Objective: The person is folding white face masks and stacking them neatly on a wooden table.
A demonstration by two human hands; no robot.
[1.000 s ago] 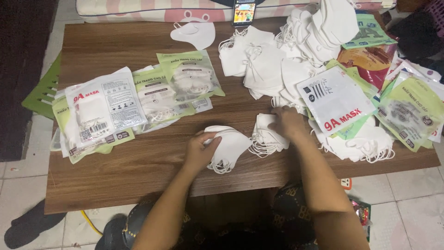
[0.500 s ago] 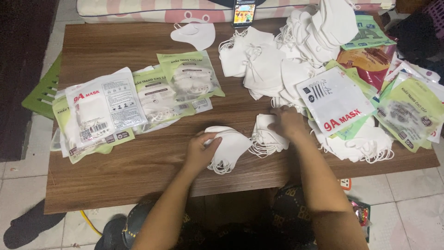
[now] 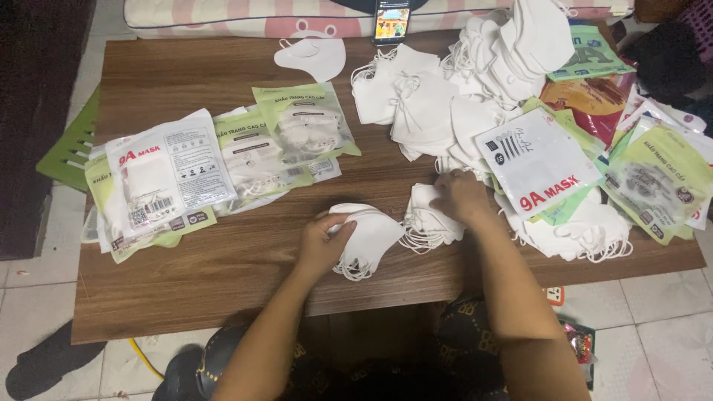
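Left hand (image 3: pixel 321 241) holds mask stack (image 3: pixel 369 238) (right hand (image 3: pixel 460 197) on another)

The bare wood of the desk (image 3: pixel 223 267) runs open along the near edge and the whole near left corner, and another clear stretch lies at the far left, so a hand could pass freely there. In the middle left, the sealed mask packets (image 3: pixel 215 171) block the way, with only a narrow strip of wood between them and the loose heap of white masks (image 3: pixel 460 89) piled high at the far right. The right side is crowded with more packets (image 3: pixel 646 178) up to the edge, and the two small mask stacks (image 3: pixel 416 230) sit near the front centre.
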